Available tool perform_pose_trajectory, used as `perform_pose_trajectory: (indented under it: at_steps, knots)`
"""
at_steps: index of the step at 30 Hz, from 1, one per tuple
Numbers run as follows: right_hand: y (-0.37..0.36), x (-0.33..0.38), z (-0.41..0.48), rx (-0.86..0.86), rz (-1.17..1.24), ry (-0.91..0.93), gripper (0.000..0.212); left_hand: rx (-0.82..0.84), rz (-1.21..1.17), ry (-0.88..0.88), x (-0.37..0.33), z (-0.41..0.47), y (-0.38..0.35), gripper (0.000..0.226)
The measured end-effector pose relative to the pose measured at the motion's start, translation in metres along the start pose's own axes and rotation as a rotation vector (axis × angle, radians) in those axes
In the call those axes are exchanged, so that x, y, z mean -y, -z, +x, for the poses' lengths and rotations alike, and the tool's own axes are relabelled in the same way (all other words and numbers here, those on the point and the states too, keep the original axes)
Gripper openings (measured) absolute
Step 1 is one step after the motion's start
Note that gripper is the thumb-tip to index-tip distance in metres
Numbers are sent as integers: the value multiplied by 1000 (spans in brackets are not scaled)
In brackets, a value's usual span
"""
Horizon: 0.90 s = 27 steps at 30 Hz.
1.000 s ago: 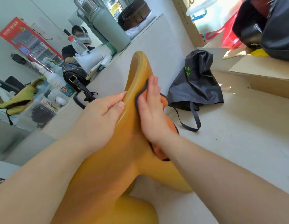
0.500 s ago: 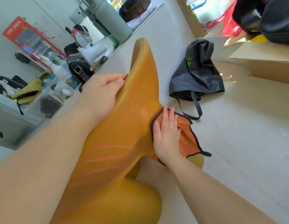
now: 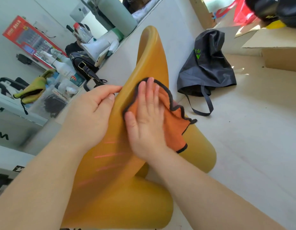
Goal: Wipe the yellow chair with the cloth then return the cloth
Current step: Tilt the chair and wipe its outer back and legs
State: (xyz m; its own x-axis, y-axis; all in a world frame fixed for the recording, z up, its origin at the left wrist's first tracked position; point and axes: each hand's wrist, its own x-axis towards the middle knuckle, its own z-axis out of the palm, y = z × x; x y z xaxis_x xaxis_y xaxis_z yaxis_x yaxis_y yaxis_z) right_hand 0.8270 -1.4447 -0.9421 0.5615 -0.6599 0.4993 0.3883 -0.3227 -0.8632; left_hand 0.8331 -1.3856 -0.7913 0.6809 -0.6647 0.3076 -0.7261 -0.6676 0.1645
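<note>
The yellow chair (image 3: 149,52), smooth moulded plastic, fills the middle of the view, its curved backrest rising to the top centre. My left hand (image 3: 91,112) grips the backrest's left edge, thumb on the front face and fingers curled behind. An orange cloth (image 3: 174,123) with a dark hem lies spread on the chair's surface. My right hand (image 3: 146,120) presses flat on it with straight fingers, covering its left half; the cloth's right part hangs free over the seat edge.
A black drawstring bag (image 3: 207,63) lies on the pale floor right of the chair. Cardboard boxes (image 3: 281,52) stand at the upper right. A ledge on the left carries a black handbag (image 3: 84,67), a spray bottle (image 3: 64,68) and a water bottle (image 3: 82,33).
My right hand has slid the cloth down the backrest to the seat's right side, then back up and left onto the backrest. The left hand shifted its hold on the edge.
</note>
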Motion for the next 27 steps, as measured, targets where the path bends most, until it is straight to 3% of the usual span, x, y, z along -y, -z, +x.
perform_pose_trajectory:
  at_steps: [2,5,7,10,14,18,20,23,25,27]
  knots:
    - [10,-47,10,-31,-128,-74,74,1,-8,22,2,-2,1,34]
    - [21,-92,16,-84,-79,-401,78,9,-18,38,3,-3,1,33]
    - [19,-92,13,-111,-63,-477,79,6,-16,34,2,-4,1,33]
    - [10,-54,10,-139,-34,-403,74,11,-29,36,3,-5,1,34]
    - [-13,24,-9,-60,94,-149,71,7,-81,36,5,-3,1,34]
    - [-6,-7,-3,-79,32,-73,64,10,-79,37,3,-3,-1,35]
    - [5,-44,8,-132,-68,-153,63,10,-51,39,2,-3,-1,34]
    - [15,-73,16,-157,-4,-419,71,6,-15,40,1,-4,0,34]
    - [15,-67,16,-148,24,-542,79,12,-12,47,1,-5,0,35]
    - [11,-40,14,-112,5,-542,86,20,-21,58,1,-5,0,35]
